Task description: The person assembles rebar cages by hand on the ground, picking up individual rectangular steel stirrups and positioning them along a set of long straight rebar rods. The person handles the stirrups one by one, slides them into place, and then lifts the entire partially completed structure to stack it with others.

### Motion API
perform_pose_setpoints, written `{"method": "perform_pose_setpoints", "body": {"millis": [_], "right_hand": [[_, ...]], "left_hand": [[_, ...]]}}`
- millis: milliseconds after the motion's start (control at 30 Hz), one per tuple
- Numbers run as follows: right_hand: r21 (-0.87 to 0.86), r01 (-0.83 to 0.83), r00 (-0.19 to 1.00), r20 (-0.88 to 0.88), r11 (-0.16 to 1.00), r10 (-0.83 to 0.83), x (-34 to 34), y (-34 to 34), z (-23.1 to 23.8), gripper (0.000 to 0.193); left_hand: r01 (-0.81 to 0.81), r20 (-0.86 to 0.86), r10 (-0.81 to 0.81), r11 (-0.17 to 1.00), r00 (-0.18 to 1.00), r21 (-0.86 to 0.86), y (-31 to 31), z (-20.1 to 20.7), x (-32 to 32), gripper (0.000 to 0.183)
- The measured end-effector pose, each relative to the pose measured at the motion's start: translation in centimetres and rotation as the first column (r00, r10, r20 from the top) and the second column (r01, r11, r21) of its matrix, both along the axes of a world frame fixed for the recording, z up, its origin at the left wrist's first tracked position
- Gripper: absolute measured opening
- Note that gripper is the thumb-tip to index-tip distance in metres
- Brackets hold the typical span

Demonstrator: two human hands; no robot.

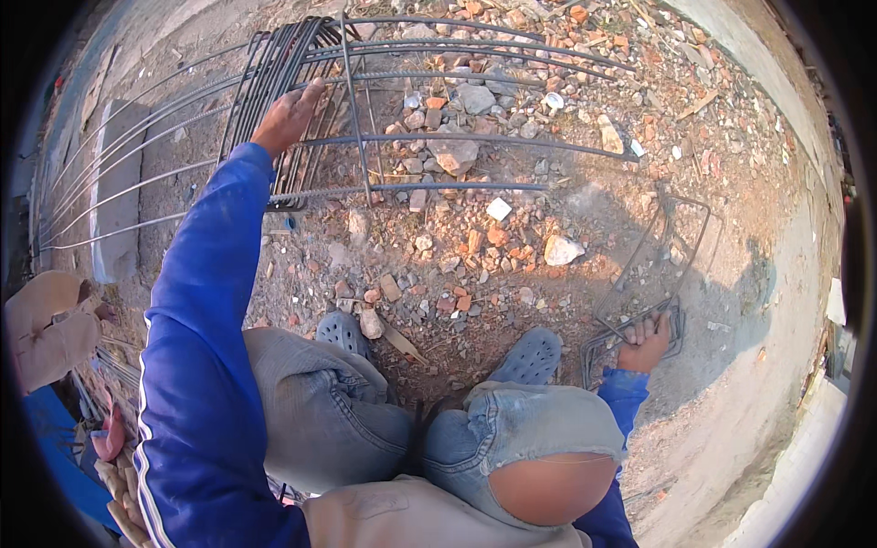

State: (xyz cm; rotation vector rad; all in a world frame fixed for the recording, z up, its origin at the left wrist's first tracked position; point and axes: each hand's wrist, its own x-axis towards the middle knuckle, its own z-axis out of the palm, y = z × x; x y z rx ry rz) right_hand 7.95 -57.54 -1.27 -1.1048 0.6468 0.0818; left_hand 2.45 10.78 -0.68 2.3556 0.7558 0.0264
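Observation:
Long ribbed steel bars (457, 140) lie across the ground at the upper left. Around them hangs a tight bundle of rectangular rebar stirrups (281, 68), with a lone stirrup (354, 110) standing apart just to its right. My left hand (290, 114) reaches out to the bundle and is closed over its near part; the fingertips are partly hidden. Low on the right, my right hand (645, 342) grips several loose stirrups (598, 352) near the ground. One stirrup (699, 242) of that group sticks out farther, away from my fist.
Broken brick and stone rubble (457, 151) covers the ground between the bars and my feet, which wear grey clogs (533, 356). A concrete slab (119, 192) lies under the bars' left ends. A pale concrete edge (804, 274) curves along the right.

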Motion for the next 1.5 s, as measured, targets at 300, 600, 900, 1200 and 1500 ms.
{"method": "perform_pose_setpoints", "body": {"millis": [300,600,900,1200,1500], "right_hand": [[-0.313,0.058,0.982,-0.152,0.948,-0.11,-0.3,-9.9,-0.6,0.023],[-0.997,0.067,0.847,0.031,-0.048,0.531,0.5,-16.2,8.9,0.031],[-0.669,0.084,0.964,-0.132,0.738,-0.23,0.7,-9.8,-1.3,0.035],[-0.546,-0.835,0.544,-0.837,-0.065,0.055,1.2,1.0,-8.5,0.061],[-0.879,-0.471,0.881,-0.466,-0.077,-0.081,-0.9,-2.7,-9.2,0.045]], "left_hand": [[0.659,-0.463,-0.51,0.318,0.725,0.682,5.0,-1.7,-4.8,0.03],[0.598,-0.477,-0.367,0.578,0.798,0.555,6.2,-0.9,-5.0,0.026],[0.435,-0.273,-0.365,0.858,0.89,0.272,2.9,-3.8,-3.0,0.04],[0.621,-0.372,-0.504,0.698,0.779,0.355,0.5,-2.6,-3.7,0.041],[0.333,-0.095,-0.319,0.906,0.943,0.261,-1.1,-0.8,-4.2,0.043]]}}
